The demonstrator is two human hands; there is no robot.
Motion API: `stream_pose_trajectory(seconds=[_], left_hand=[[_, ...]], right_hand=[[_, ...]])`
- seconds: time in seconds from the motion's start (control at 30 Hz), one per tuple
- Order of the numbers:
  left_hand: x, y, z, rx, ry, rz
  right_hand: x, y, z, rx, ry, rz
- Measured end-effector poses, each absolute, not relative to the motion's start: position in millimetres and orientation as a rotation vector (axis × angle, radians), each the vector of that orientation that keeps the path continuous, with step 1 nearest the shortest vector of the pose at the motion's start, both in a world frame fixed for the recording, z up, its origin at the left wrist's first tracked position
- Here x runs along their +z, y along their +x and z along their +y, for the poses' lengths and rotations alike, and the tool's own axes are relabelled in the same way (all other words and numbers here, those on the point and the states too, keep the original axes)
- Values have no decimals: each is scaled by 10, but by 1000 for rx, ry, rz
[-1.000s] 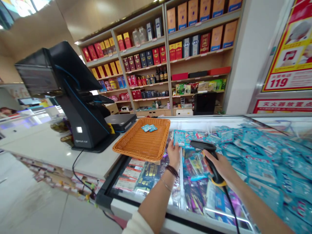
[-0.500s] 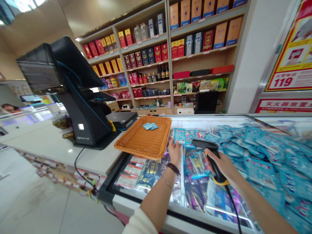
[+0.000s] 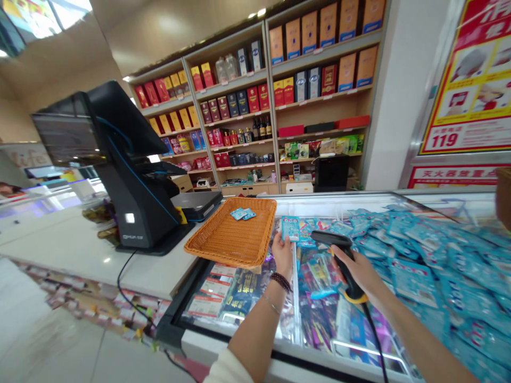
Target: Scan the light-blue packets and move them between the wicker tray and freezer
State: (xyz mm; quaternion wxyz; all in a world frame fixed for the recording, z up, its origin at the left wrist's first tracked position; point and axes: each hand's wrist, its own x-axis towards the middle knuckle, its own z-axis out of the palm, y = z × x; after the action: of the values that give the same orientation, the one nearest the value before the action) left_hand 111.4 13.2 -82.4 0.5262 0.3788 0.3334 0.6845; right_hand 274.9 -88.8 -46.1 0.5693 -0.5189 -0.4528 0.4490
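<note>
Left grip [image 3: 282,255]: we pinch a blue sachet [image 3: 290,229] closed between fingers, held up for reading.
Right grip [image 3: 359,274]: we wrap around a corded barcode scanner [image 3: 333,239], aimed at it.

Bare left hand [image 3: 283,258] up, bare right hand [image 3: 358,272] curled!
The left pinches at the fingertips [image 3: 282,242], the right wraps tight, both reaching forward.

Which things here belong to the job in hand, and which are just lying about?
In use: left hand holding a blue packet; right hand gripping a corded barcode scanner; wicker tray holding two small blue packets.

Just around: point-of-sale terminal; pile of blue packets in the display freezer; shelves of boxed liquor.
</note>
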Motion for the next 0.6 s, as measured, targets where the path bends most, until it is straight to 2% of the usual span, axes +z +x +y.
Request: stream_pose_trajectory(seconds=[0.27, 0.47, 0.6], left_hand=[[-784, 1479, 139, 1512, 996, 792], [-693, 2099, 126, 1306, 1056, 698], [-595, 2605, 93, 1199, 1083, 655]], right_hand=[[-252, 3497, -1101, 811, -1243, -884], [-23, 4161, -1569, 587, -1336, -732], [-49, 4383, -1769, 530, -1369, -686]])
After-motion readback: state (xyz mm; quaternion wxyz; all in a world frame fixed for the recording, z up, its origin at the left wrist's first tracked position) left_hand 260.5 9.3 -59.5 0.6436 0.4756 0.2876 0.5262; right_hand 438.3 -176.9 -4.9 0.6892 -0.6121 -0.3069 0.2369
